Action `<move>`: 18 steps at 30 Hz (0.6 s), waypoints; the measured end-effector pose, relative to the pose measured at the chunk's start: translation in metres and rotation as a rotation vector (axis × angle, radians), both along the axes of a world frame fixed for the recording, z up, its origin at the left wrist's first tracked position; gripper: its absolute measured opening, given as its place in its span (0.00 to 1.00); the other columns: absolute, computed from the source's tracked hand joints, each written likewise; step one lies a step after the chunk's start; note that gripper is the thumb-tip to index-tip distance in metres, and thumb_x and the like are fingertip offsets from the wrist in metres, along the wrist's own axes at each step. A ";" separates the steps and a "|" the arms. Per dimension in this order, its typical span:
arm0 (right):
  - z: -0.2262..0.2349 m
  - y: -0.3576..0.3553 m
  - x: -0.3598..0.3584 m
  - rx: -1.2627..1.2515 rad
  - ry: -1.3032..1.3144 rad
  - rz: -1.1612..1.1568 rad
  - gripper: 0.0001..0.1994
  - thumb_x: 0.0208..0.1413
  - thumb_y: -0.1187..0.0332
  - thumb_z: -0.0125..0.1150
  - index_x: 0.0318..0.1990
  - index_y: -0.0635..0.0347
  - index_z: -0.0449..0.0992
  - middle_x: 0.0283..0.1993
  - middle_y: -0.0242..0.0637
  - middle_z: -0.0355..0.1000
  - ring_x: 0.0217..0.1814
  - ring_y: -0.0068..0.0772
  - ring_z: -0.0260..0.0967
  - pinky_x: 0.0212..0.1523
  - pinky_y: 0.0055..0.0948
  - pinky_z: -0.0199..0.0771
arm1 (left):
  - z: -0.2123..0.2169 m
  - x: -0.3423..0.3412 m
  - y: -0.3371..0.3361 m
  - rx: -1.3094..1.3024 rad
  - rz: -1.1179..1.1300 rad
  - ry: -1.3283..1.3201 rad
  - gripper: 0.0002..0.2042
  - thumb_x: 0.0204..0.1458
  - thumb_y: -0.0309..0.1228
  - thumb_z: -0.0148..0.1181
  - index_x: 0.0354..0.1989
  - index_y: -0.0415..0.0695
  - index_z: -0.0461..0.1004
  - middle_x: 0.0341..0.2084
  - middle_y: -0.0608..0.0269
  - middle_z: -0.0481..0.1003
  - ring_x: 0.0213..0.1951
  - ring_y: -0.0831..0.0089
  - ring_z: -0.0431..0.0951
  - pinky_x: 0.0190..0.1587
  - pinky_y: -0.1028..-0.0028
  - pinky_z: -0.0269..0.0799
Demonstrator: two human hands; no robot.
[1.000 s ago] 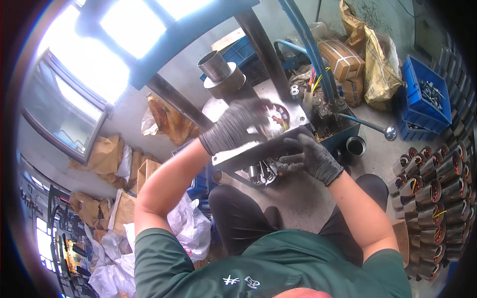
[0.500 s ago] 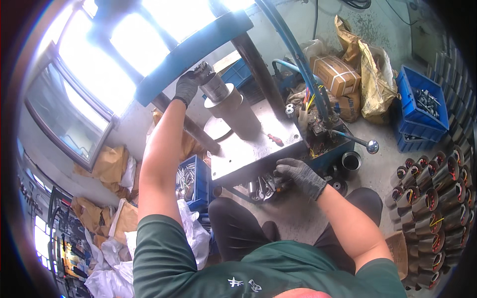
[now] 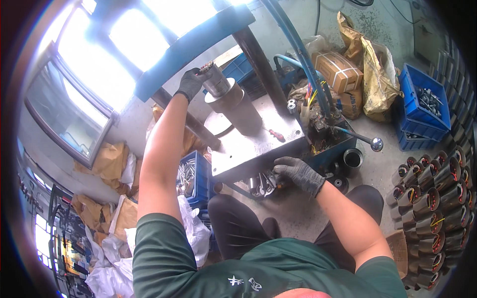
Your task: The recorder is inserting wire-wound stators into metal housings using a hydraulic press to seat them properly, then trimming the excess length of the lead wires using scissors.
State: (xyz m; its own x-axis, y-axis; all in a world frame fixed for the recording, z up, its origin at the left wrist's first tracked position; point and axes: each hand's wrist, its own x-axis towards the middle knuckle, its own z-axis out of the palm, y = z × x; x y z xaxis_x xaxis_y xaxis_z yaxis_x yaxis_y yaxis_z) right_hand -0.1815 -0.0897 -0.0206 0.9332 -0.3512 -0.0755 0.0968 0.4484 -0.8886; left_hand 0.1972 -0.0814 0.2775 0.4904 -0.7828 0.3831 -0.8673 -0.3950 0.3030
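My left hand (image 3: 191,84), in a dark grey glove, is closed around the upper edge of a shiny metal cylinder (image 3: 217,83). Small reddish and dark bits show at the cylinder's top. It stands upright on a wider grey cylindrical block (image 3: 239,113) with a pale rim, under the blue crossbeam (image 3: 196,47) of a press. My right hand (image 3: 300,175), gloved too, hovers by the front edge of the press's metal table (image 3: 253,151), fingers loosely stretched and nothing seen in them. Below its fingertips lie several shiny metal parts (image 3: 262,185).
A red-handled screwdriver (image 3: 276,135) lies on the table. To the right, a lever with a ball knob (image 3: 376,144) sticks out. Many metal tubes with coloured wires (image 3: 430,198) stand on the floor at right. Blue bins (image 3: 425,97) hold metal parts; another bin (image 3: 198,181) stands left.
My left hand has shifted slightly right and down; the dark-tipped part it held above the cylinder's rim now sits lower. My right hand has hardly moved.
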 end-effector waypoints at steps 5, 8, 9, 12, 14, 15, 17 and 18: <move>-0.004 0.002 -0.002 0.036 -0.003 0.003 0.26 0.59 0.65 0.68 0.62 0.68 0.70 0.45 0.38 0.77 0.39 0.26 0.77 0.42 0.28 0.80 | -0.003 0.009 -0.003 0.021 0.027 -0.004 0.30 0.53 0.56 0.64 0.51 0.39 0.78 0.40 0.51 0.81 0.44 0.62 0.80 0.50 0.66 0.72; -0.003 0.001 -0.004 0.016 0.006 -0.004 0.26 0.59 0.65 0.68 0.61 0.68 0.70 0.44 0.38 0.77 0.39 0.26 0.77 0.42 0.29 0.81 | 0.005 0.018 -0.001 0.082 -0.027 0.041 0.31 0.54 0.55 0.64 0.54 0.39 0.76 0.44 0.52 0.80 0.47 0.62 0.79 0.53 0.66 0.71; -0.004 0.000 -0.005 0.013 0.020 -0.014 0.25 0.59 0.66 0.68 0.61 0.67 0.70 0.44 0.38 0.77 0.39 0.27 0.77 0.42 0.29 0.81 | 0.005 0.014 -0.002 0.080 -0.027 0.048 0.31 0.54 0.55 0.64 0.54 0.39 0.76 0.44 0.52 0.80 0.47 0.62 0.79 0.53 0.66 0.71; -0.001 -0.002 -0.010 0.043 0.024 -0.029 0.24 0.60 0.66 0.67 0.61 0.67 0.70 0.43 0.38 0.77 0.39 0.28 0.77 0.42 0.31 0.81 | 0.007 0.004 -0.005 0.106 -0.064 0.054 0.31 0.54 0.54 0.63 0.56 0.39 0.75 0.48 0.52 0.80 0.51 0.61 0.79 0.56 0.66 0.70; 0.004 -0.001 -0.014 0.066 0.036 -0.038 0.24 0.60 0.67 0.67 0.60 0.67 0.71 0.43 0.38 0.76 0.39 0.28 0.77 0.42 0.31 0.81 | 0.007 -0.003 -0.007 0.154 -0.043 0.015 0.30 0.54 0.52 0.63 0.57 0.40 0.75 0.50 0.52 0.80 0.55 0.60 0.78 0.59 0.67 0.70; 0.007 0.000 -0.015 0.091 0.039 -0.045 0.23 0.60 0.67 0.67 0.60 0.67 0.71 0.43 0.38 0.76 0.39 0.29 0.77 0.41 0.31 0.81 | 0.006 -0.001 -0.006 0.147 -0.034 0.021 0.30 0.54 0.52 0.63 0.57 0.40 0.75 0.50 0.52 0.80 0.55 0.60 0.78 0.59 0.67 0.70; 0.008 0.001 -0.014 0.055 0.041 -0.044 0.23 0.60 0.67 0.67 0.59 0.67 0.71 0.43 0.37 0.76 0.39 0.29 0.76 0.41 0.30 0.80 | 0.005 0.006 -0.001 0.129 0.016 -0.034 0.37 0.53 0.56 0.65 0.65 0.42 0.69 0.55 0.45 0.76 0.58 0.56 0.76 0.62 0.64 0.68; 0.009 0.000 -0.015 0.031 0.040 -0.059 0.22 0.60 0.68 0.67 0.59 0.67 0.72 0.43 0.37 0.76 0.39 0.29 0.76 0.41 0.30 0.80 | -0.003 0.002 0.003 -0.018 -0.057 -0.023 0.38 0.53 0.55 0.66 0.67 0.44 0.66 0.56 0.45 0.76 0.59 0.55 0.75 0.62 0.64 0.69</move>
